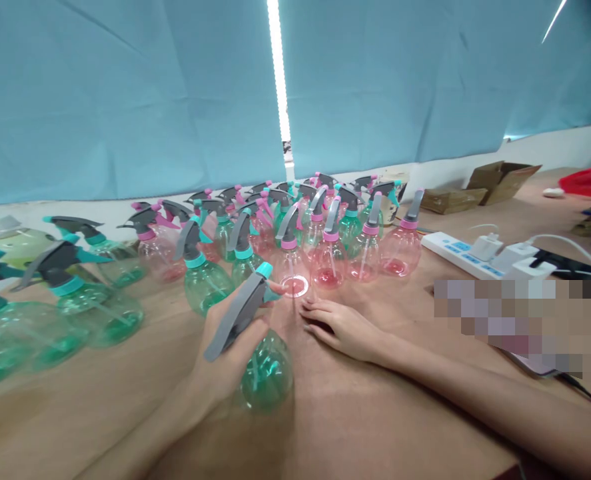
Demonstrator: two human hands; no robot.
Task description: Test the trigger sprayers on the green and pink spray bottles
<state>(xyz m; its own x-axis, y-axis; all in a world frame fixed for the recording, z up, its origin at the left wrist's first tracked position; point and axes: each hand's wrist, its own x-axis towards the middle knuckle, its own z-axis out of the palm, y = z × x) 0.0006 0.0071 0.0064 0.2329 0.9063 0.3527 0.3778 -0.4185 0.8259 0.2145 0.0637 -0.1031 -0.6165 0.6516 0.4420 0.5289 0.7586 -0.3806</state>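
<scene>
My left hand (230, 333) grips a green spray bottle (266, 373) around its neck, below the grey trigger head with its turquoise nozzle. The bottle is tilted, and its round clear body hangs under my fingers. My right hand (342, 327) rests on the table with its fingers stretched out and nothing in them. Just beyond its fingertips stands a pink spray bottle (295, 263) with a grey head. More pink bottles, such as this pink-collared one (329, 263), stand beside it. A green spray bottle (205, 287) is behind my left hand.
Several green spray bottles (100, 317) stand at left, with rows of pink and green ones behind. A white power strip (462, 255) with chargers and a pixelated phone-like object (512, 327) lie at right. Cardboard boxes (502, 183) sit farther back, before a blue curtain (175, 87).
</scene>
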